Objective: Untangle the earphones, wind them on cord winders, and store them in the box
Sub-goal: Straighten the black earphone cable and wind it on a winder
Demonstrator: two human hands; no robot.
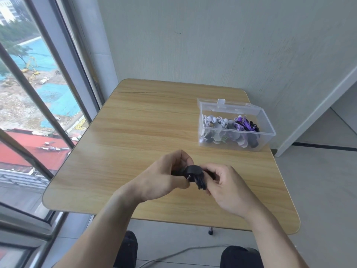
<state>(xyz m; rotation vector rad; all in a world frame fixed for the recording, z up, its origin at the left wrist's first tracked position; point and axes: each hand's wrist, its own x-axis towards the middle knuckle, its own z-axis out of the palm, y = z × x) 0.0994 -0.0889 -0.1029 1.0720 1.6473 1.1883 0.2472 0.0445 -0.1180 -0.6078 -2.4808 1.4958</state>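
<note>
Both hands, the left hand (164,175) and the right hand (224,184), pinch the black earphones (195,176) on their winder above the worktop (154,117), and if either grip loosens the cord may unwind before reaching the box (266,122).

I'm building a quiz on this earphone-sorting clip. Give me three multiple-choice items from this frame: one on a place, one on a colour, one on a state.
1. Where on the table does the clear box stand?
A. far right part
B. near left corner
C. centre

2. What colour are the earphones on the winder between the hands?
A. white
B. purple
C. black

3. The box is:
A. open
B. shut
C. upside down

Answers:
1 A, it stands beyond the right hand, near the right edge.
2 C, the bundle held by the left hand and the right hand is black.
3 A, its lid stands up behind it.
</note>
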